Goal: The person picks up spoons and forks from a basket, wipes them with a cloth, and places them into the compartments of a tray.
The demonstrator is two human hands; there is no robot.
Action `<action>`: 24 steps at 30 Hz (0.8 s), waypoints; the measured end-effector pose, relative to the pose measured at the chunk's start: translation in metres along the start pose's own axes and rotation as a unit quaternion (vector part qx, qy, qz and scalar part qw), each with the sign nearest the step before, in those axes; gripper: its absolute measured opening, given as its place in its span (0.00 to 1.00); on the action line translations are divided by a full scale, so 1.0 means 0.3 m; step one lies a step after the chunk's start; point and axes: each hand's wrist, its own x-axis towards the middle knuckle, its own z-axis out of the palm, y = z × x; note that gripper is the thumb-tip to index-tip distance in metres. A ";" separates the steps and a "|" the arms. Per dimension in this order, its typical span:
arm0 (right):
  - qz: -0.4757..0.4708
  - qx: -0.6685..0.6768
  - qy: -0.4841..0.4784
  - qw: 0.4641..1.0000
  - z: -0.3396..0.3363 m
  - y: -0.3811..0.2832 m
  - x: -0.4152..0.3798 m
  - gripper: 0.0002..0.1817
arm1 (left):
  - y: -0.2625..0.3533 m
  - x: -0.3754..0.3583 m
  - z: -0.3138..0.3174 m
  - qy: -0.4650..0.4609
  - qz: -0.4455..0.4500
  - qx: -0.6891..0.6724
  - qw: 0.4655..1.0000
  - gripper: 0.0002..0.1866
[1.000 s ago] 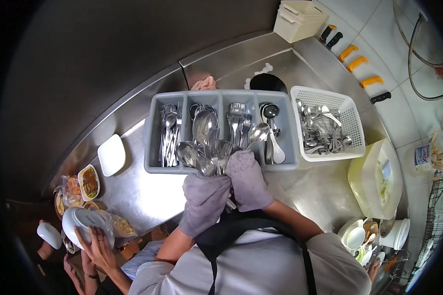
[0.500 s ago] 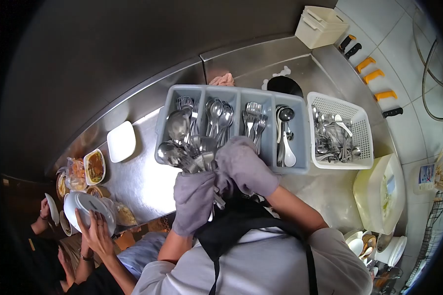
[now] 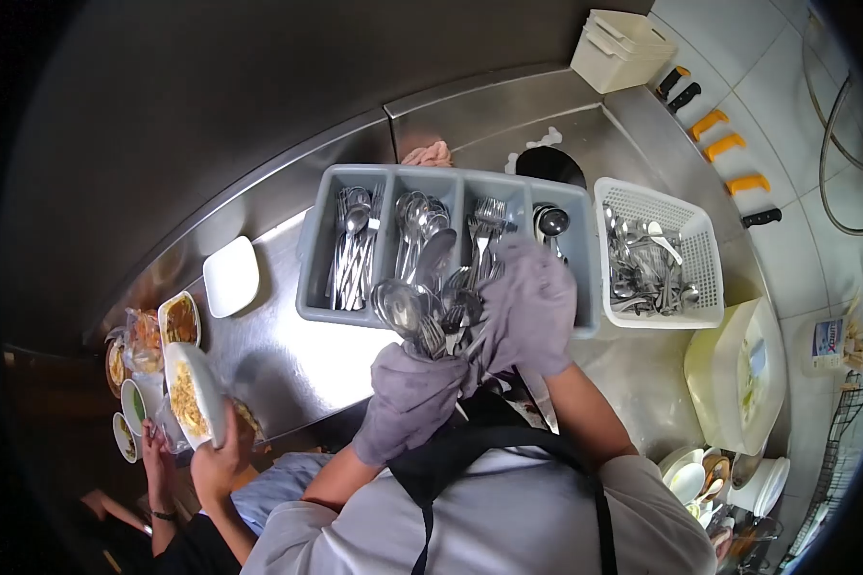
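My left hand [image 3: 414, 391], in a mauve-grey glove, is closed around a bunch of spoons and forks [image 3: 430, 321], heads pointing up and away from me. Beside it, my right hand [image 3: 530, 305], gloved alike, has its fingers curled against the cutlery on the right side of the bunch; its fingertips are partly hidden. Both hands are at the near edge of a grey cutlery tray [image 3: 302, 259]. Spoons and forks [image 3: 357, 240] lie in its left compartment, spoons [image 3: 417, 222] in the second, forks [image 3: 489, 218] in the third, and dark ladle-like spoons [image 3: 552, 222] in the right one.
A white perforated basket [image 3: 708, 230] of mixed cutlery stands right of the tray. Beyond are a yellowish tub [image 3: 700, 369] and wall-hung knives [image 3: 686, 96]. At left, another person's hands hold a bowl of food [image 3: 194, 398] near a white dish [image 3: 232, 278].
The bunch and my left hand have moved right, off the left compartment. My right hand has shifted slightly right, now over the right compartments. The other person's bowl has tipped to show food.
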 end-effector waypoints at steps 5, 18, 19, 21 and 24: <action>0.102 0.265 -0.063 0.957 0.034 0.356 -0.049 0.11 | -0.026 0.036 -0.032 0.000 0.179 0.194 0.964 0.14; -0.282 -0.515 -0.579 0.565 0.350 -0.040 0.151 0.15 | -0.012 -0.153 -0.230 0.145 -0.002 0.336 0.931 0.18; -0.320 -0.476 -0.545 0.612 0.356 -0.005 0.148 0.14 | -0.034 -0.182 -0.232 0.161 0.011 0.289 0.944 0.18; -0.342 -0.341 -0.424 0.766 0.379 0.099 0.124 0.13 | -0.050 -0.189 -0.228 0.165 0.007 0.260 0.951 0.16; 0.159 0.027 -0.393 0.905 0.314 0.091 0.076 0.17 | -0.056 -0.141 -0.205 0.145 0.010 0.232 0.962 0.13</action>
